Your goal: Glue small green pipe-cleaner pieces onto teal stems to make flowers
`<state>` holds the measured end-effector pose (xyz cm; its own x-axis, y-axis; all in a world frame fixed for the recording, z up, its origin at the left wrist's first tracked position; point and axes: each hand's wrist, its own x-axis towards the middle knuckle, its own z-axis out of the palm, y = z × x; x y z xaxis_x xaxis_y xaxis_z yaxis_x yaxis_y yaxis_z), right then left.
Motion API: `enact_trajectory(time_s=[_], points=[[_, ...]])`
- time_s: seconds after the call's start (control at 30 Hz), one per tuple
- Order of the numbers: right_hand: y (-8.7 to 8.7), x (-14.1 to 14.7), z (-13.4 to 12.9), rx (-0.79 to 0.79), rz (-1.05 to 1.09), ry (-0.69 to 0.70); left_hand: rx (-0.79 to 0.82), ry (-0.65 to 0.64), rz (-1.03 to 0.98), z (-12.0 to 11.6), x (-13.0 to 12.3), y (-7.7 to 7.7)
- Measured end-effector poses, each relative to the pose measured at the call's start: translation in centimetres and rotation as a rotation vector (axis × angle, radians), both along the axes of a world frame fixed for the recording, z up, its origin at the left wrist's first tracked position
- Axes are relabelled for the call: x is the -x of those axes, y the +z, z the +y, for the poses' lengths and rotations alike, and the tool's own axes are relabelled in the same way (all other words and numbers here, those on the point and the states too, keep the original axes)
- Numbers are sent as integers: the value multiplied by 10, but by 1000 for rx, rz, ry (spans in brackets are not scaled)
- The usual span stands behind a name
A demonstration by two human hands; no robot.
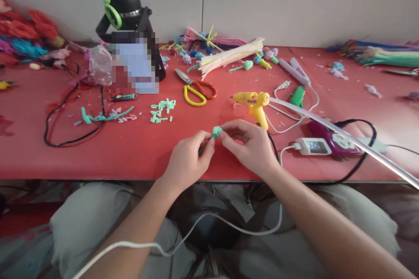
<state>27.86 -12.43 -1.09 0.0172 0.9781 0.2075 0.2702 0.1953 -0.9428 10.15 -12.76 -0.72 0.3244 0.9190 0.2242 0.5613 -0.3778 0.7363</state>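
Between my two hands, near the table's front edge, is a small mint-green fuzzy cluster (217, 130) that looks made of pipe cleaner pieces. My left hand (191, 154) pinches it from the left, thumb against finger. From the right, my right hand (248, 144) closes thumb and fingertips on the same cluster. Cut mint-green pipe cleaner pieces (163, 110) lie in a loose pile to the left. Just beyond my right hand rests a yellow glue gun (253, 103) with a long clear glue stick (347, 135) in its back. Scissors (195, 89) with yellow and orange handles lie behind my hands.
A black water jug (124, 4) stands at the back left. Bundled pale pipe cleaners (231, 59) lie at the back. A purple power strip (337, 141) with a white plug and cords sits on the right. A white cable (196, 226) hangs over my lap.
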Motion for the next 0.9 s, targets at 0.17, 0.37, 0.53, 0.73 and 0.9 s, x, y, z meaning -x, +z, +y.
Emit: enact_trajectory(time_s=[0.17,0.37,0.53,0.73,0.9], points=[[-1,1,0,-6,-16,-16,-20,-1,-6,0,0,-1],[2,-4,1,-1,-42,-29,3,36,-68,4,2,-2],[14,-26,-3,-50,-371,-164,32,91,-77,10,12,0],[21,-75,-2,69,-863,-280,-33,117,42,26,29,3],[13,-85,18,125,-869,-383,-82,91,-2,42,34,4]])
